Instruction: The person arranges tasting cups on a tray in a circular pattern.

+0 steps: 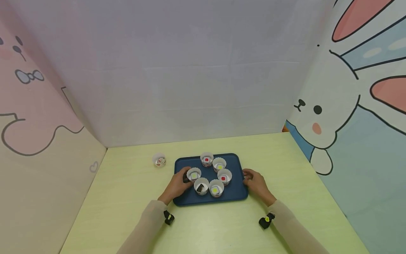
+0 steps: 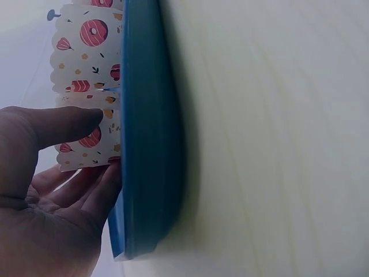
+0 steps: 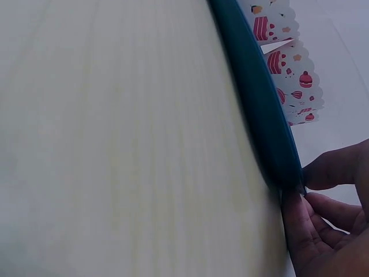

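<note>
Blue tray: lies flat on the pale green table, long axis running left to right across the person, centred between the two arms.
Tray load: six paper cups in a loose ring; most show a coloured square inside and one at the front holds a dark piece.
Stray cup: stands alone on the table, off the tray, beyond its far-left corner.
Left hand: at the tray's left short edge, fingers curled. The left wrist view shows the thumb lying over the rim against a patterned cup wall, with the fingers tucked at the rim's underside; judged a grip on the tray edge.
Right hand: at the right short edge. The right wrist view shows thumb above and fingers below the rim, pinching it.
Key relation: the tray sits between the hands, each hand at one end of its long axis and about equally near; neither arm has the advantage.
Contact with table: the tray underside appears to rest on the surface; whether any gap exists cannot be told.
Surroundings: cartoon-printed panels enclose the table on three sides.
</note>
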The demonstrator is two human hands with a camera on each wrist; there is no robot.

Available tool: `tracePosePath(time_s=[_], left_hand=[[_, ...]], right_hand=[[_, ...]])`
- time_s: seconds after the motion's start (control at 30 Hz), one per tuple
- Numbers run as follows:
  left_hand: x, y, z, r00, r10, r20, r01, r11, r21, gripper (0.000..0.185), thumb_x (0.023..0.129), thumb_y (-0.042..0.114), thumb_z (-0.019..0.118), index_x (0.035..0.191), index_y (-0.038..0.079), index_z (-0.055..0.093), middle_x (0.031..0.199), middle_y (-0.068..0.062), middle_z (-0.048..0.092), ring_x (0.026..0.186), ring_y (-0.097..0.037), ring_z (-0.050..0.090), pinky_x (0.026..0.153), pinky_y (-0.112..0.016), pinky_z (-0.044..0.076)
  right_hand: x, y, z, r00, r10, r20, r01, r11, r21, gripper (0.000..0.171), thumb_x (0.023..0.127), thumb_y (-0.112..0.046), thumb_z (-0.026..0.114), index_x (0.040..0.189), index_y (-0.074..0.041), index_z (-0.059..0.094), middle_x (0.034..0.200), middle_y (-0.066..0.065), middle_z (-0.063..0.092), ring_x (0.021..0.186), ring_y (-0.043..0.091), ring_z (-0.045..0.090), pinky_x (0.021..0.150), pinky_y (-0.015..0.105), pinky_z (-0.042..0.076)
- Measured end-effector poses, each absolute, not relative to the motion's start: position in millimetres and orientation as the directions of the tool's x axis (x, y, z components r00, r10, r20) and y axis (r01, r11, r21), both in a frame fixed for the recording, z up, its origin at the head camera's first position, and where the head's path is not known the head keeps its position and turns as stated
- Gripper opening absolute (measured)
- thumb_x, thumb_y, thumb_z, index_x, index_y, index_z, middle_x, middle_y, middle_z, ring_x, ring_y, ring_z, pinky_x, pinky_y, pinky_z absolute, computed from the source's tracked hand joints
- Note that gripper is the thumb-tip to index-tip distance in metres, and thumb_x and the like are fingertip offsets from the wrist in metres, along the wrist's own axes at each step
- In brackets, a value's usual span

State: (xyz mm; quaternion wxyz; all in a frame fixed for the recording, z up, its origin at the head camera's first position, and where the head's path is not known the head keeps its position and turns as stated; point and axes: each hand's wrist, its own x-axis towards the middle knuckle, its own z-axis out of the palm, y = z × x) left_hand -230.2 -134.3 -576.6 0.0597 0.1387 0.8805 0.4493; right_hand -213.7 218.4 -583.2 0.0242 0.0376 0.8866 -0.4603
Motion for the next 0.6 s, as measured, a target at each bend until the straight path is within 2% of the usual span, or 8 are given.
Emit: tracePosePath(time_s=[0.27,0.6], left_hand=[[-230.6,-144.8,-570.1,-0.958,0.284,0.028,0.172,0.497,0.850,0.061,0.084,0.001,0.072,0.140,0.002,0.047,0.132,-0.017,0.060,0.122,-0.033,0.059,0.098,-0.041,0.051],[-233.4,-165.2,-550.5,-0.973,0.224,0.049,0.159,0.505,0.849,0.064,0.087,0.006,0.070,0.144,0.001,0.043,0.141,-0.018,0.054,0.129,-0.035,0.054,0.101,-0.044,0.048]], right_hand=[[-214.4,218.5,-584.1,-0.996,0.040,-0.078,0.086,0.577,-0.812,0.047,0.081,0.000,0.063,0.128,-0.001,0.062,0.112,0.015,0.069,0.094,0.022,0.064,0.076,0.030,0.048],[-214.6,219.1,-584.7,-0.996,0.037,-0.084,0.090,0.565,-0.820,0.047,0.080,0.000,0.062,0.127,-0.001,0.062,0.112,0.015,0.069,0.093,0.019,0.064,0.075,0.027,0.048]])
